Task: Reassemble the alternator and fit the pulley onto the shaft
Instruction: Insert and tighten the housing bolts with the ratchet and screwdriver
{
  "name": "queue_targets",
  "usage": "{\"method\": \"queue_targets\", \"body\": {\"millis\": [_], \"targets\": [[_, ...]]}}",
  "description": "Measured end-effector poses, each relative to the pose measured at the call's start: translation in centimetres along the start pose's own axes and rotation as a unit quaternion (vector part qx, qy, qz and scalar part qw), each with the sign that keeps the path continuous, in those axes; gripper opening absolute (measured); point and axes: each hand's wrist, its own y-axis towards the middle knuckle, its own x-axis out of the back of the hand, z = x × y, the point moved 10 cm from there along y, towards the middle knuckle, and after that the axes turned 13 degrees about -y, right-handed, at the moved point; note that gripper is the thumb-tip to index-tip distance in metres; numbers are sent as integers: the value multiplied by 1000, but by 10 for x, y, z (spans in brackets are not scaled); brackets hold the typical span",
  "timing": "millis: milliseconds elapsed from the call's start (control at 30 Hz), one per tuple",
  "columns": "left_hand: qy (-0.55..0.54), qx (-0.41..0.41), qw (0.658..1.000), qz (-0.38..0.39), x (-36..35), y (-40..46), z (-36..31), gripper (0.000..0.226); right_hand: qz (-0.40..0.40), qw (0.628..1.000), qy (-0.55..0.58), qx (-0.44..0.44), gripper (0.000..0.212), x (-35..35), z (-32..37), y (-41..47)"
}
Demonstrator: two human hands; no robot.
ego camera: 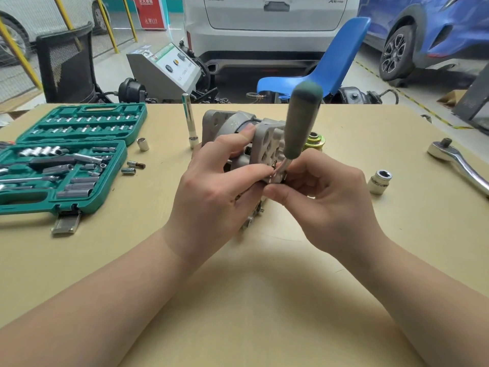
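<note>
Head view: two hands, left hand (211, 181) gripping one alternator (238, 128), right hand (325, 192) pinching one driver (299, 123).

A blue chair (334, 65) and white car (270, 30) (rear only) stand beyond the table (264, 300).

Your alternator (232, 131) is a grey cast-metal unit lying on its side at the middle of the table (264, 300), its two housing halves joined, with one lugged, holed end plate turned toward you. The pulley (315, 142), yellowish with a grooved rim, stands apart from the shaft just right of the alternator, its bore facing up.
</note>
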Motion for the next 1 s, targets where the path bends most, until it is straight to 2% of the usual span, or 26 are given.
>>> {"method": "queue_targets", "body": {"millis": [267,333,400,467,600,667,733,800,900,1000], "targets": [[-5,-8,1000,-6,-2,-2,3,14,31,988,107,-104,16,-6,-14,1],[-2,-10,1000,-8,-2,-2,3,13,32,982,126,-138,26,-8,-21,1],[-4,-14,1000,-8,-2,-3,3,13,36,979,125,-156,33,-9,-26,0],[-6,-17,1000,-5,-1,-3,3,15,43,982,102,-155,29,-9,-27,0],[-9,-16,1000,1,-3,-2,2,17,33,996,50,-66,13,-2,-11,3],[-5,-19,1000,3,-3,-2,0,16,20,999,-20,22,15,3,4,4],[14,-22,1000,6,-2,-2,-1,15,3,986,-122,111,18,5,18,1],[19,-18,1000,7,-1,-2,-1,15,-7,980,-152,131,18,6,19,0],[0,-10,1000,5,-1,-1,0,17,4,999,-36,24,15,4,2,3],[-4,-5,1000,0,1,-1,1,15,19,995,51,-80,18,-2,-16,4]]}}
